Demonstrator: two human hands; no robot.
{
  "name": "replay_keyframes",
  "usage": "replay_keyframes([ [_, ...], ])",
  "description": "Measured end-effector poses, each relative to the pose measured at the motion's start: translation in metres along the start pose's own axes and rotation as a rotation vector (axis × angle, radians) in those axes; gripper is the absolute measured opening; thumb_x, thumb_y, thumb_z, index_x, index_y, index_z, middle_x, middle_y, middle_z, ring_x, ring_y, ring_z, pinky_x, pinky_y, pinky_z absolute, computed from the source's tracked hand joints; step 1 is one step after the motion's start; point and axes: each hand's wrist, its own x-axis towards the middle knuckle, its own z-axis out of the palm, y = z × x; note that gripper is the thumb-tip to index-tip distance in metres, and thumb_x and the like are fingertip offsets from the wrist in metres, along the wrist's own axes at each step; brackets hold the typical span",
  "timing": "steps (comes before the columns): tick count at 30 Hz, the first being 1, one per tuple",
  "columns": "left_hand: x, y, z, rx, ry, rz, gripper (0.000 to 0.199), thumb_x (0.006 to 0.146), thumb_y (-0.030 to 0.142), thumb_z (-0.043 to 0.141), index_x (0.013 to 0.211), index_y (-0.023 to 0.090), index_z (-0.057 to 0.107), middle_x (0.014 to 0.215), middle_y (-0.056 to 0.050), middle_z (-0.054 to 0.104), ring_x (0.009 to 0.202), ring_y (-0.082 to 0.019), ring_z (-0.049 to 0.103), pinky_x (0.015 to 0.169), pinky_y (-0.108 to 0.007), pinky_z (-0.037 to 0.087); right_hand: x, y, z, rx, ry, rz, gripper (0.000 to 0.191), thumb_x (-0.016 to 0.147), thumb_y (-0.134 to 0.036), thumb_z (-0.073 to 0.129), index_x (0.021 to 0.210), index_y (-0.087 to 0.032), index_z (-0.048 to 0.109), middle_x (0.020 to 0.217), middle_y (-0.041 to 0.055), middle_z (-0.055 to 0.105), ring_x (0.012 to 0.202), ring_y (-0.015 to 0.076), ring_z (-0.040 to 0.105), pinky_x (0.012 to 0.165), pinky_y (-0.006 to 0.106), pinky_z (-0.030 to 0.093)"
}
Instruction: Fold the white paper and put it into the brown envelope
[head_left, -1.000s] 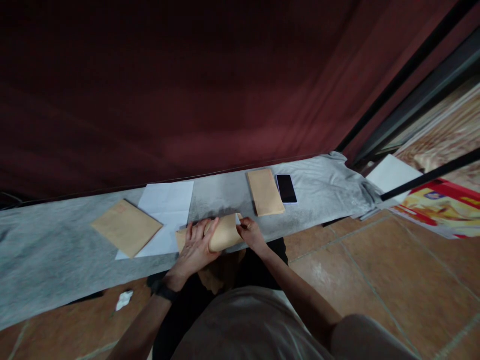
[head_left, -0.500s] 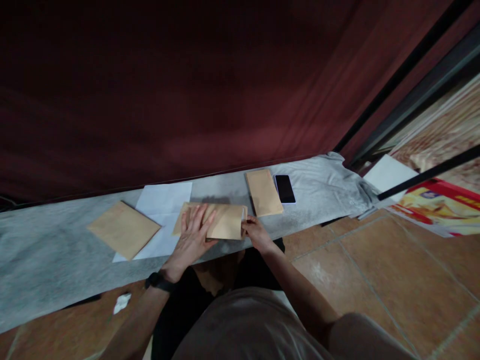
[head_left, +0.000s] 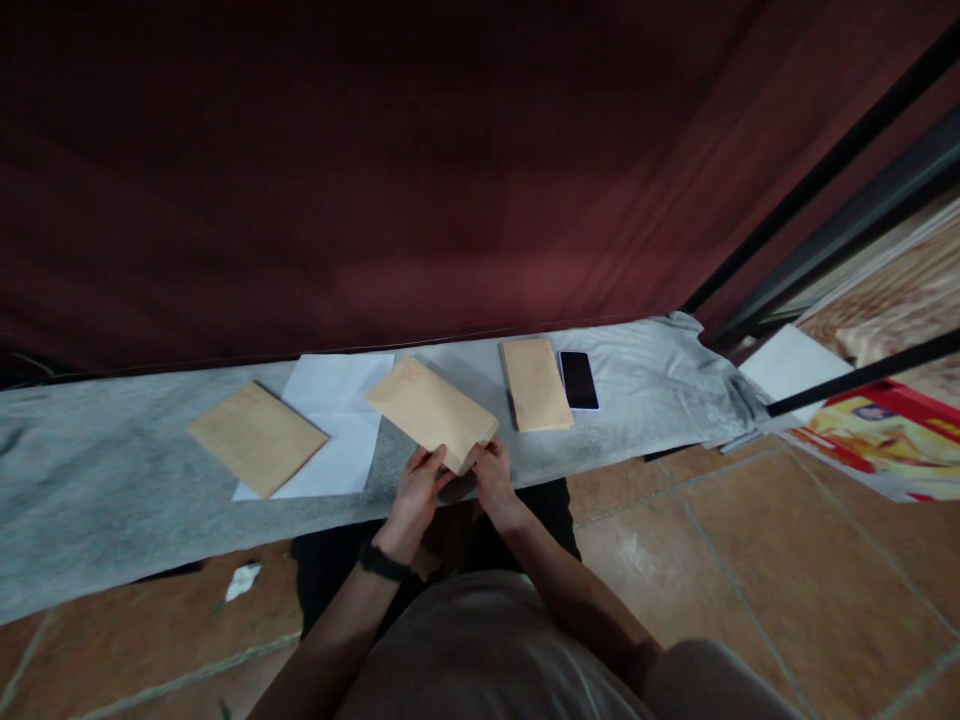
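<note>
A brown paper envelope (head_left: 431,405) is tilted between my hands, its near right end raised toward me. My left hand (head_left: 422,485) grips the envelope's near edge, thumb on top and fingers underneath. At the end with the flap, my right hand (head_left: 493,470) pinches the corner, where a pale strip shows. Reddish print marks the envelope's far left end. To the left, another brown envelope (head_left: 259,440) lies over white paper sheets (head_left: 341,415). On the right sits a stack of brown envelopes (head_left: 536,383).
A dark-screened phone (head_left: 578,380) lies right of the stack. Grey cloth (head_left: 120,470) covers the long narrow bench, with a dark red curtain (head_left: 450,200) behind it. At the right are a black metal bar (head_left: 862,375) and a red and yellow box (head_left: 885,440). A white scrap (head_left: 243,580) lies on the tiled floor.
My left hand has gone from lying flat on the envelope to gripping its near edge. The envelope has turned, its flap end now angled toward me. My right hand stays at that end.
</note>
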Motion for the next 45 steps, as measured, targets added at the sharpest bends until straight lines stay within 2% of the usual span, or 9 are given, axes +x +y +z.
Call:
replay_keyframes([
  [5, 0.014, 0.007, -0.004, 0.039, 0.006, -0.057, 0.026, 0.065, 0.024, 0.079, 0.085, 0.018, 0.063, 0.084, -0.004, 0.074, 0.075, -0.018, 0.071, 0.068, -0.03, 0.057, 0.001, -0.011, -0.012, -0.012, 0.029, 0.073, 0.033, 0.071, -0.046, 0.064, 0.091, -0.02, 0.064, 0.08, 0.0016, 0.071, 0.069, 0.018, 0.067, 0.06, 0.028, 0.056],
  [11, 0.033, 0.013, -0.011, 0.374, 0.003, 0.16, 0.021, 0.072, 0.028, 0.065, 0.089, 0.016, 0.064, 0.083, -0.004, 0.072, 0.074, -0.019, 0.07, 0.063, -0.029, 0.054, 0.008, -0.007, -0.02, -0.112, 0.018, 0.143, 0.036, 0.068, -0.054, 0.067, 0.077, -0.02, 0.06, 0.061, -0.0013, 0.063, 0.052, 0.0163, 0.063, 0.05, 0.029, 0.056],
  [17, 0.053, 0.016, -0.021, 0.487, 0.107, 0.267, 0.031, 0.073, 0.022, 0.062, 0.103, 0.016, 0.063, 0.09, -0.007, 0.073, 0.087, -0.024, 0.07, 0.078, -0.034, 0.054, 0.006, -0.004, -0.034, -0.315, -0.034, 0.09, 0.031, 0.079, -0.052, 0.062, 0.078, -0.021, 0.059, 0.064, 0.0001, 0.065, 0.054, 0.0167, 0.063, 0.054, 0.03, 0.056],
  [21, 0.058, 0.018, -0.033, 0.656, 0.128, 0.351, 0.044, 0.074, 0.021, 0.062, 0.118, 0.017, 0.061, 0.097, -0.009, 0.075, 0.093, -0.027, 0.07, 0.084, -0.037, 0.053, 0.003, -0.011, -0.049, -0.511, 0.009, -0.066, 0.016, 0.084, -0.034, 0.063, 0.093, -0.021, 0.064, 0.089, 0.0063, 0.068, 0.089, 0.023, 0.067, 0.085, 0.038, 0.056],
  [24, 0.057, 0.018, -0.038, 0.912, 0.128, 0.407, 0.05, 0.08, 0.024, 0.059, 0.129, 0.016, 0.055, 0.098, -0.011, 0.075, 0.091, -0.028, 0.071, 0.083, -0.037, 0.053, 0.007, -0.018, -0.05, -0.756, -0.091, -0.323, 0.022, 0.089, -0.024, 0.057, 0.109, -0.021, 0.066, 0.117, 0.0119, 0.065, 0.117, 0.0256, 0.059, 0.106, 0.041, 0.046],
  [28, 0.047, 0.017, -0.041, 1.206, 0.166, 0.404, 0.053, 0.089, 0.029, 0.052, 0.139, 0.014, 0.047, 0.095, -0.012, 0.074, 0.085, -0.029, 0.071, 0.079, -0.036, 0.052, 0.02, -0.019, -0.041, -1.023, -0.37, -0.655, 0.036, 0.095, -0.017, 0.048, 0.129, -0.02, 0.06, 0.139, 0.0114, 0.057, 0.132, 0.0225, 0.05, 0.115, 0.041, 0.04],
  [33, 0.042, 0.02, -0.041, 1.501, 0.182, 0.64, 0.048, 0.092, 0.029, 0.047, 0.137, 0.014, 0.051, 0.113, -0.016, 0.067, 0.102, -0.029, 0.067, 0.089, -0.041, 0.051, 0.027, -0.007, -0.036, -1.152, -0.504, -0.719, 0.041, 0.097, -0.018, 0.05, 0.137, -0.022, 0.056, 0.145, 0.0102, 0.055, 0.136, 0.0229, 0.048, 0.118, 0.047, 0.036],
  [38, 0.084, 0.03, -0.018, 1.501, -0.007, 0.986, 0.049, 0.098, 0.034, 0.042, 0.142, 0.014, 0.049, 0.149, -0.018, 0.047, 0.141, -0.03, 0.04, 0.114, -0.047, 0.035, 0.025, -0.003, -0.036, -1.186, -0.485, -0.735, 0.039, 0.099, -0.02, 0.049, 0.137, -0.022, 0.056, 0.145, 0.0095, 0.055, 0.135, 0.0223, 0.05, 0.119, 0.046, 0.033],
  [45, 0.153, 0.041, 0.008, 1.737, -0.057, 0.859, 0.055, 0.101, 0.04, 0.032, 0.15, 0.018, 0.042, 0.16, -0.01, 0.036, 0.151, -0.029, 0.024, 0.122, -0.052, 0.017, 0.023, -0.005, -0.034, -1.216, -0.464, -0.808, 0.038, 0.1, -0.019, 0.046, 0.137, -0.02, 0.053, 0.145, 0.0103, 0.055, 0.136, 0.0214, 0.048, 0.118, 0.045, 0.035],
])
